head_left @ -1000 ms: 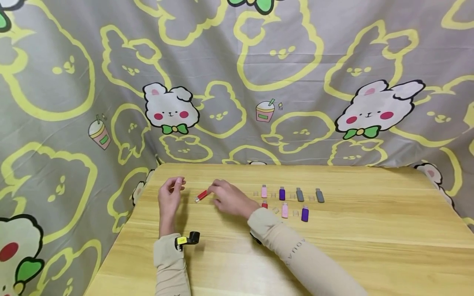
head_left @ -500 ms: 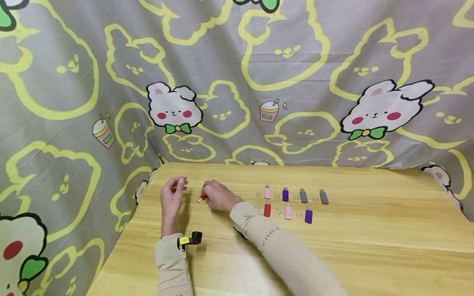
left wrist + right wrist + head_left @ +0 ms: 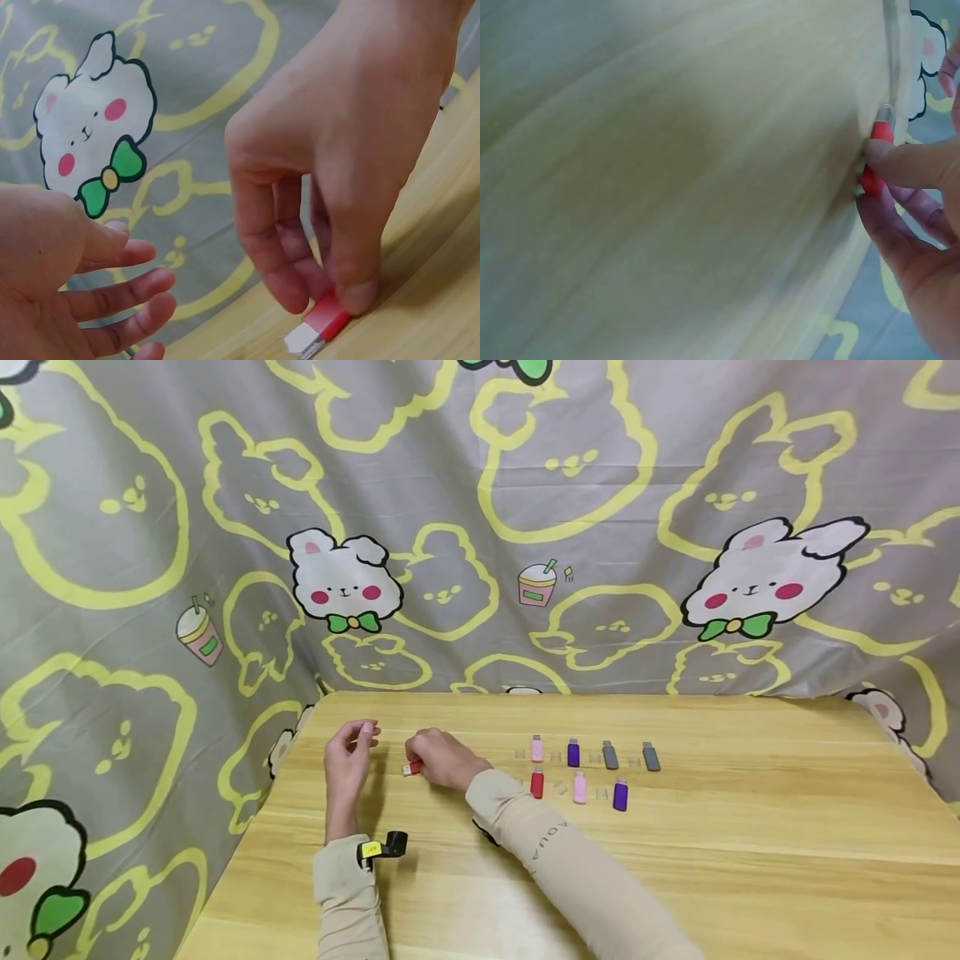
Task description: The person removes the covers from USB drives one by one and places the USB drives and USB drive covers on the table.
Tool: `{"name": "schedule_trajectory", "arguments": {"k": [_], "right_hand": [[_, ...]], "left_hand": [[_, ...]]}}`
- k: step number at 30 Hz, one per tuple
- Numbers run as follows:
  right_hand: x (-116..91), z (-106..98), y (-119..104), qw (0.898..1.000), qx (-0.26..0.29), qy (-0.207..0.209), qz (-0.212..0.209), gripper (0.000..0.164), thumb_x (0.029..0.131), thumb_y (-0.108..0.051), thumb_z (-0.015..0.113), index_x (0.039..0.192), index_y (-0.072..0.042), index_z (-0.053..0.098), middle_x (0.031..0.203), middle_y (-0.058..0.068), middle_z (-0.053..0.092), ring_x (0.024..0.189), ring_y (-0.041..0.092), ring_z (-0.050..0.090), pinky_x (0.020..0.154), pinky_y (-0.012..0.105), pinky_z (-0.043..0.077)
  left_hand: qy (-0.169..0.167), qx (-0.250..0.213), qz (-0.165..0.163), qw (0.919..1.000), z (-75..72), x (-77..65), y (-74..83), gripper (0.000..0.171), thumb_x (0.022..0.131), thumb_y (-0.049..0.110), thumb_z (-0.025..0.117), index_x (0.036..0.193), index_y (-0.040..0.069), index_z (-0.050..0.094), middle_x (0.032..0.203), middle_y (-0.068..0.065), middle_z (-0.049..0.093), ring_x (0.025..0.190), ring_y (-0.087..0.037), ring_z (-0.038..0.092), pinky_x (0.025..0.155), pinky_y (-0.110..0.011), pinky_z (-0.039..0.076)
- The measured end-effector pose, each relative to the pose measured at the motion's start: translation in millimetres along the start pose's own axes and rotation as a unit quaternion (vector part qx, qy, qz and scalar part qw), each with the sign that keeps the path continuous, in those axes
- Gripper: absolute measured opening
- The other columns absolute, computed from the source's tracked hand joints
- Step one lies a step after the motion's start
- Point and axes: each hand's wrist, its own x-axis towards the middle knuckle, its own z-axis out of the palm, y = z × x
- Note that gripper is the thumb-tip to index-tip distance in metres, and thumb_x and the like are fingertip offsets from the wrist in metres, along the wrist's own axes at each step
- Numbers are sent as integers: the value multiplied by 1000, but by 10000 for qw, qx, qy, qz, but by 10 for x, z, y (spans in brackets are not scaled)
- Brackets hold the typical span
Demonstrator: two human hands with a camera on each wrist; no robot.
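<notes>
My right hand pinches a red USB stick between thumb and fingers, low over the table at its left part. The silver plug of the stick points left, toward my other hand; the fingers cover much of its red body. In the left wrist view the red USB stick is tilted, plug downward, very near the wood. Whether a clear cap sits on the plug, I cannot tell. My left hand is just to the left, fingers loosely bent and holding nothing.
Right of my hands, USB sticks lie in two rows with small clear caps between them. At the back are a pink stick, a purple one and two grey ones; in front, a second red stick, pink and purple. A patterned curtain borders the table.
My right hand has shifted left and closed further over the red USB stick, hiding more of its body. The plug has swung from slanting down-left to nearly level. My left hand stays put.
</notes>
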Motion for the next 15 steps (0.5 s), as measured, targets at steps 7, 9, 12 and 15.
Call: {"name": "schedule_trajectory", "arguments": {"k": [7, 9, 12, 15], "right_hand": [[-289, -145, 90, 9993, 363, 7, -3, 25, 78, 13, 64, 84, -9, 74, 79, 0, 66, 76, 11, 57, 68, 23, 50], [-414, -203, 132, 9983, 567, 90, 123, 26, 79, 12, 64, 90, -8, 76, 85, 2, 67, 81, 12, 57, 73, 25, 52], [-622, -289, 193, 9949, 902, 264, 372, 25, 82, 9, 65, 97, -7, 76, 90, 3, 65, 83, 13, 58, 76, 27, 54], [-825, -352, 243, 9908, 1128, 519, 532, 21, 84, 6, 66, 97, -7, 75, 89, 2, 64, 81, 12, 57, 73, 26, 54]], "left_hand": [[-134, 5, 96, 9999, 43, 11, 19, 27, 102, 14, 53, 114, -6, 67, 106, -23, 69, 92, -35, 65, 69, -12, 43], [-173, 12, 66, 9998, 57, 8, 35, 26, 102, 14, 53, 114, -5, 67, 107, -22, 69, 92, -34, 66, 68, -12, 44], [-238, 39, 6, 9997, 76, -8, 57, 25, 102, 14, 53, 114, -3, 67, 108, -20, 69, 92, -31, 65, 68, -13, 44], [-363, 61, 60, 9993, 87, -37, 70, 25, 102, 14, 53, 114, -4, 67, 109, -22, 69, 93, -32, 65, 69, -12, 45]]}}
